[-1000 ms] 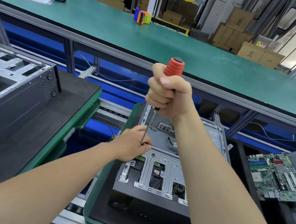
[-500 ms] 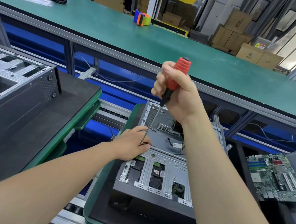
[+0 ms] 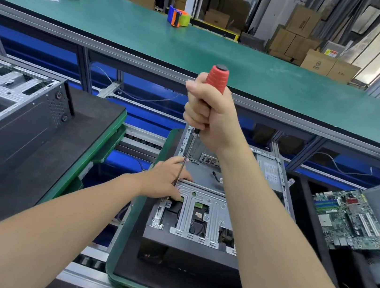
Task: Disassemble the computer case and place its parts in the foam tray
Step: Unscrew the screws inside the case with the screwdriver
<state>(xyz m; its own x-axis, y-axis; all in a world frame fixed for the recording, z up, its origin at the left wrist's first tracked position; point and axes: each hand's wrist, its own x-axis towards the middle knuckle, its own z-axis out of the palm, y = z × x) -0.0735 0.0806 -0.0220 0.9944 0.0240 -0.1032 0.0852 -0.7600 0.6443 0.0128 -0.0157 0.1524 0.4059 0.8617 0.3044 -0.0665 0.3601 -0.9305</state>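
Head camera looks down at an open computer case (image 3: 201,209) that lies in a green-rimmed foam tray (image 3: 121,232) on the conveyor line, in front of the long green tabletop (image 3: 150,37). The right grip (image 3: 209,114), a bare hand, is closed in a fist around the red handle of a screwdriver (image 3: 216,78). The tool stands almost upright, and its thin shaft goes down to the left rear corner of the silver drive cage of the case. The left grip (image 3: 166,182) rests on the left edge of the case, with thumb and forefinger on either side of the lower shaft. I cannot tell if they really pinch it. The tip is hidden behind this hand. To the right lies a green motherboard (image 3: 350,222), well apart from the case. To the left, a second case (image 3: 15,117) sits on another tray.
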